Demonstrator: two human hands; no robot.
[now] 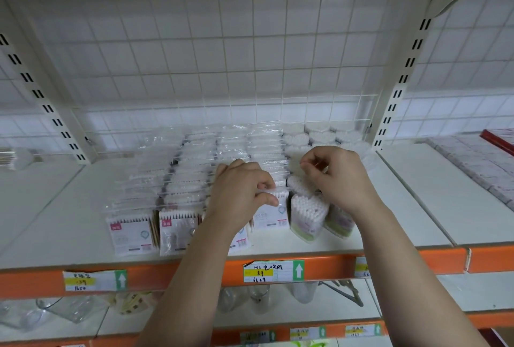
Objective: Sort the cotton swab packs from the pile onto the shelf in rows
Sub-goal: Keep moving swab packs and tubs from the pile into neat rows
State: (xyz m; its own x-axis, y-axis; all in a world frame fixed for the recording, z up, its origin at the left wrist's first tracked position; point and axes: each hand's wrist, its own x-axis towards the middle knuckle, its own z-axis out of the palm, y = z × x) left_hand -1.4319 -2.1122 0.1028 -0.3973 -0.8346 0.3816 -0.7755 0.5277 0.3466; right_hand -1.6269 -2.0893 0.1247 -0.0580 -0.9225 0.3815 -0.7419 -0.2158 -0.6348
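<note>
Several rows of clear-wrapped cotton swab packs (178,180) stand on the white shelf (69,221), running from front to back. My left hand (242,193) pinches the top edge of a flat cotton swab pack (271,214) at the front of one row. My right hand (338,177) hovers with curled fingers over the round green-based swab packs (307,216) on the right; its fingertips pinch a thin clear edge that I cannot make out well. More round packs (322,136) sit at the back right.
The shelf has an orange front rail (167,274) with price labels (268,271). A white wire grid (222,54) backs it. Glass items (69,310) stand on the shelf below. Patterned sheets (478,163) lie on the neighbouring shelf to the right.
</note>
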